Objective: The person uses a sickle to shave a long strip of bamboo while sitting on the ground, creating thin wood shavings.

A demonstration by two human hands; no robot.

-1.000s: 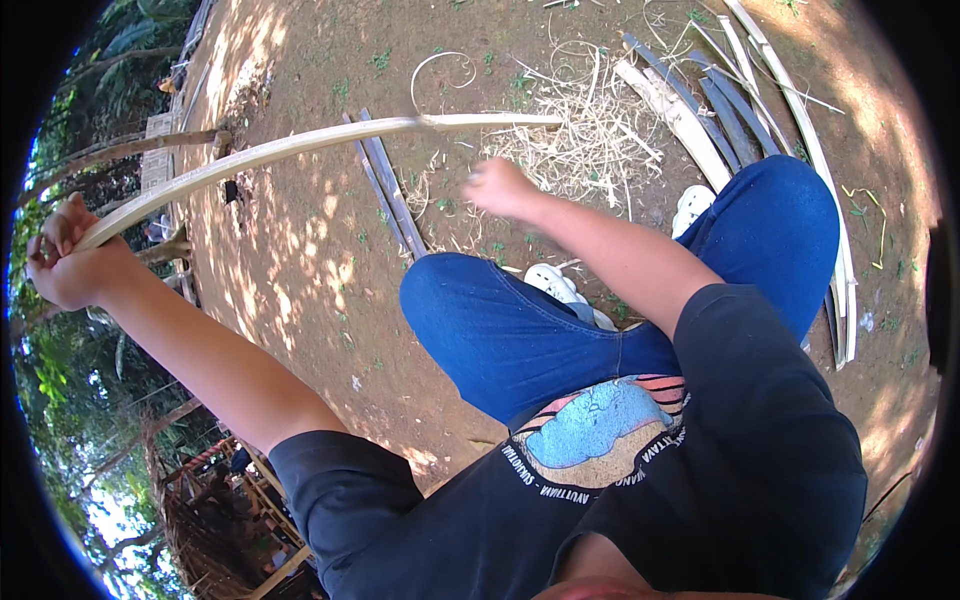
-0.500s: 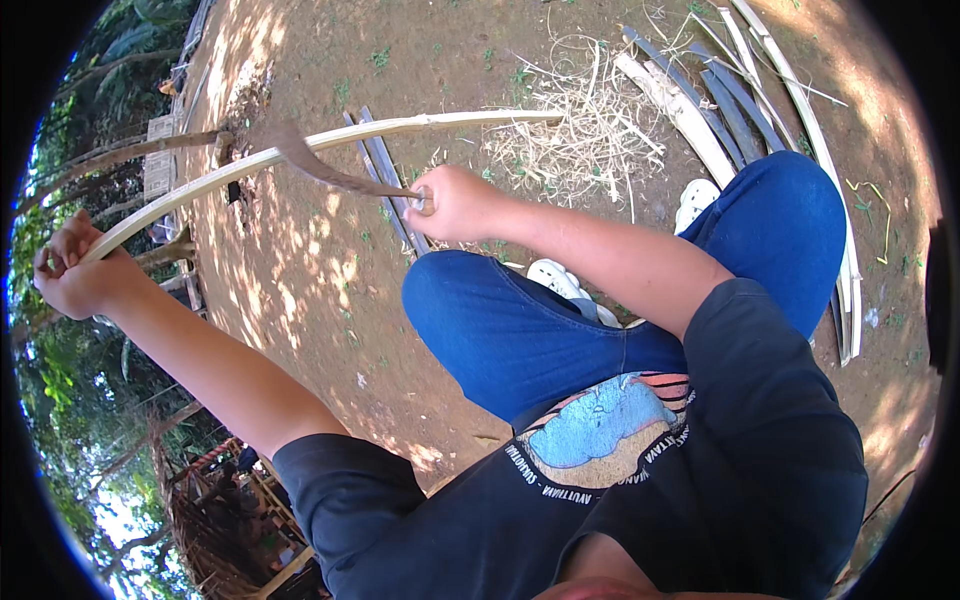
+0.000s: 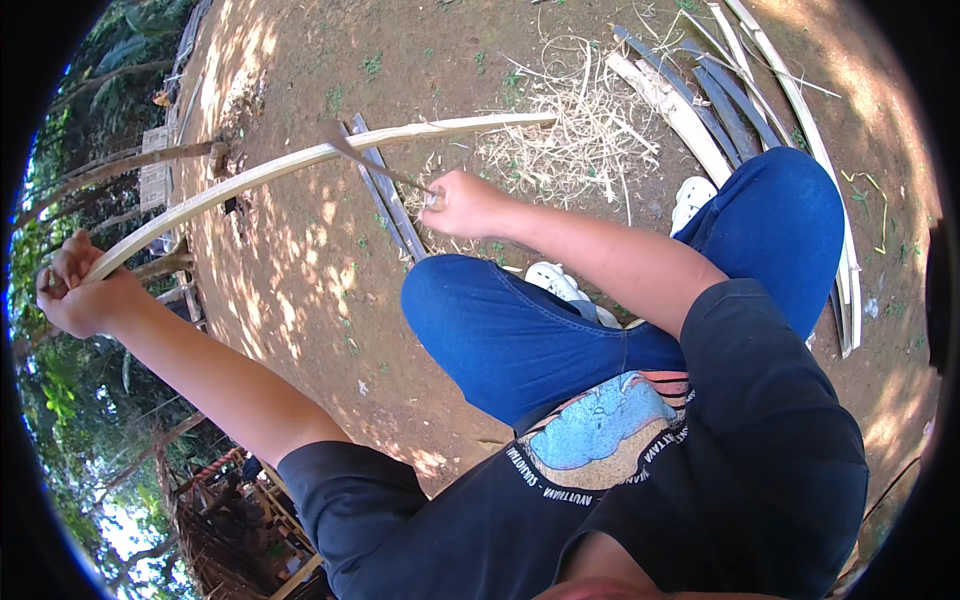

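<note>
At the far left, my left hand [image 3: 85, 288] is closed around one end of a long, pale bamboo strip [image 3: 235, 182]. The strip reaches up and across to the right, its far end over the pile of shavings. My right hand [image 3: 468, 203] grips the handle of a knife with a long, narrow blade [image 3: 382, 168]. That blade points up and left, and its outer part crosses the strip near mid-length; whether it presses into the bamboo I cannot tell. Part of the handle is hidden inside my fist.
Pale curly shavings [image 3: 575, 135] lie heaped on the dirt ground beyond my knees. Split bamboo pieces [image 3: 735, 110] lie at the upper right, and two dark strips [image 3: 385, 200] beside my left knee [image 3: 450, 300]. Wooden poles [image 3: 130, 165] stand at the left.
The knife and my right hand have shifted a little to the right along the strip. My left hand has sunk slightly, still holding the strip's end.
</note>
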